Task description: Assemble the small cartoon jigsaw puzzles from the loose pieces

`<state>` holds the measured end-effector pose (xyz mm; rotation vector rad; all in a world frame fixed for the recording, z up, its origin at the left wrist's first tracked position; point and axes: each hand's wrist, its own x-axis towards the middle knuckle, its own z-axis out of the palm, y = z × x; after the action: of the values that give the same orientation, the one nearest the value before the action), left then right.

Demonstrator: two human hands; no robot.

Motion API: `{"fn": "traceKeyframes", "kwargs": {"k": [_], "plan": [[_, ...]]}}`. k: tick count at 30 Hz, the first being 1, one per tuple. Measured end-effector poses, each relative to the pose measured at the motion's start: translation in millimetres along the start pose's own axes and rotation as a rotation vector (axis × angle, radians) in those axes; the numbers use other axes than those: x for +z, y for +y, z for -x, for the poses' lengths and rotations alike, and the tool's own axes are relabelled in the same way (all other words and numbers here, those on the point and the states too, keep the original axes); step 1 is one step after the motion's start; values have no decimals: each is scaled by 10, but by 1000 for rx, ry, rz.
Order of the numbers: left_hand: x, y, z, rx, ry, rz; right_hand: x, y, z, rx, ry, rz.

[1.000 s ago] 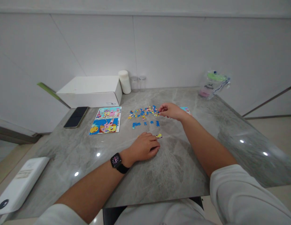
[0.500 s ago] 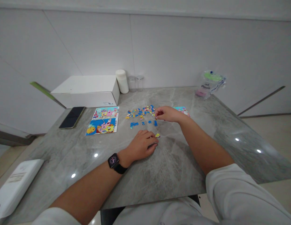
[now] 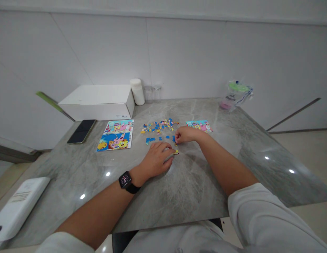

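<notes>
My right hand (image 3: 185, 135) pinches a small puzzle piece (image 3: 176, 144) just below the blue pieces (image 3: 173, 138) at the right of a short row. Fingers apart, my left hand (image 3: 158, 159) rests on the table, its fingertips beside a yellow piece (image 3: 175, 152). More blue pieces (image 3: 150, 140) lie above the left hand. Behind them is a loose pile of mixed puzzle pieces (image 3: 160, 125). A printed picture sheet (image 3: 115, 136) lies to the left, and a colorful assembled-looking picture (image 3: 199, 125) lies beyond the right hand.
On the grey table (image 3: 190, 196) are a phone (image 3: 81, 131), a white box (image 3: 96, 102), a white bottle (image 3: 137, 92) and two clear glasses (image 3: 152, 94). A plastic bag (image 3: 236, 95) stands at the back right, a white device (image 3: 19, 207) at the front left.
My right hand has moved down toward the blue pieces at the row's right end, uncovering more of the picture behind it. My left hand has shifted slightly left.
</notes>
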<state>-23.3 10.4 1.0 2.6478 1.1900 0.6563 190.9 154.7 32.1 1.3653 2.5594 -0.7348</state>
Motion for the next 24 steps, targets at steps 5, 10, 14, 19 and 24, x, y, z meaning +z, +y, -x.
{"fn": "traceKeyframes", "kwargs": {"k": [5,10,14,19,24], "plan": [[-219,15,-165,-87,-94,-88,14,-35,3,16,-5,64],[-132,-44,-300,-116,-138,-156,5,-70,27,29,15,102],[7,-130,-278,-93,-110,-143,31,-75,23,55,55,117],[45,-188,-220,-94,-139,-134,52,-110,15,66,46,156],[43,-154,-225,-76,-157,-131,39,-173,24,89,-21,219]]}}
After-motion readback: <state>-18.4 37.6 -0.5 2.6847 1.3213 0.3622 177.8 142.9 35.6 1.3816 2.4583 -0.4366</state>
